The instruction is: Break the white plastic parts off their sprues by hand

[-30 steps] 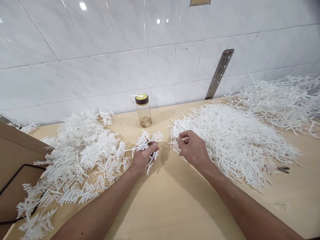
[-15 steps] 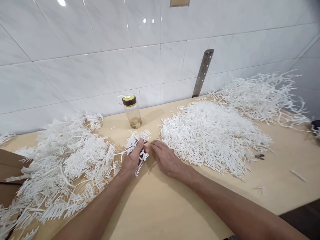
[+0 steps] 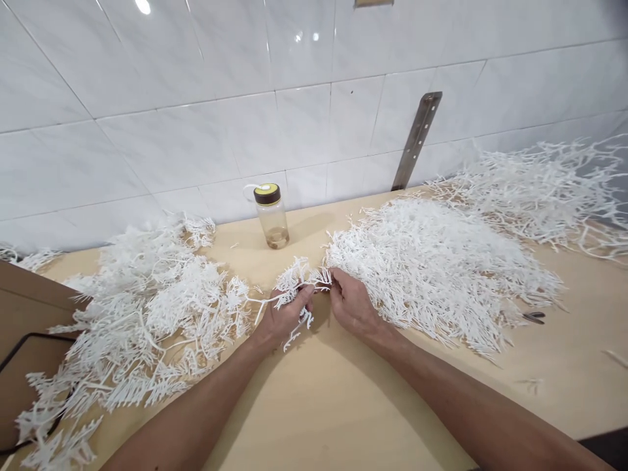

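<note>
My left hand (image 3: pixel 283 318) is closed round a white branched plastic sprig (image 3: pixel 294 282), holding it just above the wooden table (image 3: pixel 338 399). My right hand (image 3: pixel 352 305) is right beside it, its fingers pinched on a tip of the same sprig. To the left lies a heap of similar branched white sprigs (image 3: pixel 147 314). To the right spreads a pile of small loose white pieces (image 3: pixel 436 261), close to my right hand.
A clear bottle with a brown and yellow cap (image 3: pixel 271 214) stands by the white tiled wall. A further tangle of bare white stems (image 3: pixel 544 190) lies at the far right. Small pliers (image 3: pixel 534 317) rest beside the pile. A cardboard box with a black cord (image 3: pixel 24 340) is at the left.
My right hand has come back from the pile of loose pieces to the sprig and now pinches its tip. My left hand has kept hold of the sprig throughout.
</note>
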Available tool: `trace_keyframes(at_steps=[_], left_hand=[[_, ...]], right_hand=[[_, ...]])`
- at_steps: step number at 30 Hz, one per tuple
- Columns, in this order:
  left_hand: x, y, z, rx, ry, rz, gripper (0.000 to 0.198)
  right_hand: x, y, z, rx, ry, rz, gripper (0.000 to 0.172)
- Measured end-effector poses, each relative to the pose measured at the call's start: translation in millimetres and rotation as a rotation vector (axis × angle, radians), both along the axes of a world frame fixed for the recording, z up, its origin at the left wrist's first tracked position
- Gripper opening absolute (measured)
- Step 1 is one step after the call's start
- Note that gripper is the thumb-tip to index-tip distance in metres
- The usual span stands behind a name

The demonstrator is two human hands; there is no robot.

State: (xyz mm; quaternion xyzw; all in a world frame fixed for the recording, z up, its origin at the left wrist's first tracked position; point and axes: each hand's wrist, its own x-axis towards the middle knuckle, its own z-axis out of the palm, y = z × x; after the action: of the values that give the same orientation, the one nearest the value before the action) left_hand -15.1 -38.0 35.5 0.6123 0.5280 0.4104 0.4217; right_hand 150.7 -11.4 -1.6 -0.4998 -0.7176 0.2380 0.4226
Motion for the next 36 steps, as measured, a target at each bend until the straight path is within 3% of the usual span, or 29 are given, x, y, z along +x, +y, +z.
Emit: trace_keyframes(at_steps=[10,27,36], left_hand=[[1.0,0.9,-1.9,0.031,0.005,-0.049,0.039],[0.8,9.2,-10.9,0.0,0.01,-0.042,0.036],[2.7,7.7,-4.0,0.037,-0.038,0.024,0.027]], right_hand=[[-1.3,1.0,-2.7,-0.086,-0.003,0.024,0.019],[-0.4,3.4,-5.1,-0.099,0.039,0.031,0.014],[-3.3,-3.7,2.4,-0.247,0.379,0.246,0.015]])
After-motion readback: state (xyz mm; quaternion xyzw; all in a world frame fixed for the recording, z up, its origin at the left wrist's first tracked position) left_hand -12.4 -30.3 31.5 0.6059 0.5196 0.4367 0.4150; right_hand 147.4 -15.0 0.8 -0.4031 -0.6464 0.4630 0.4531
